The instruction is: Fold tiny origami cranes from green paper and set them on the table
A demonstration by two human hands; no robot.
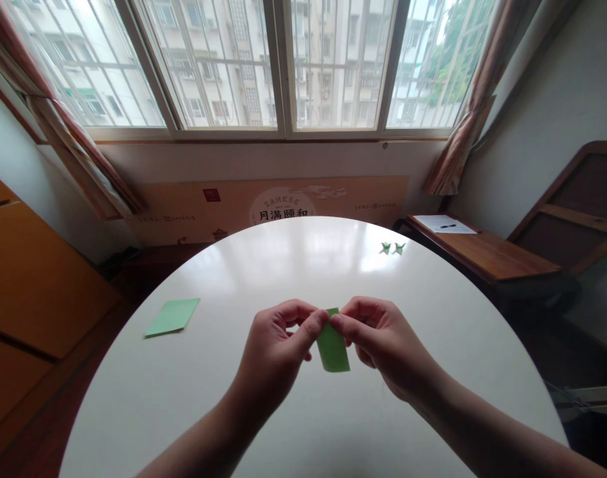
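Observation:
A strip-shaped piece of green paper [334, 348], seemingly folded, hangs between my two hands above the white table. My left hand [286, 335] pinches its upper left edge between thumb and fingers. On the other side, my right hand [378, 335] grips the upper right edge the same way, the two thumb tips almost meeting. The lower part of the paper dangles free and curves slightly. Fingers behind the sheet are partly hidden.
A pad of light green paper squares [173, 317] lies at the table's left. Two small folded green paper figures [393, 247] stand at the far right of the round white table [263, 265]. Beyond the right edge, a wooden bench [497, 255] holds a white sheet [426, 223] with a dark pen-like item.

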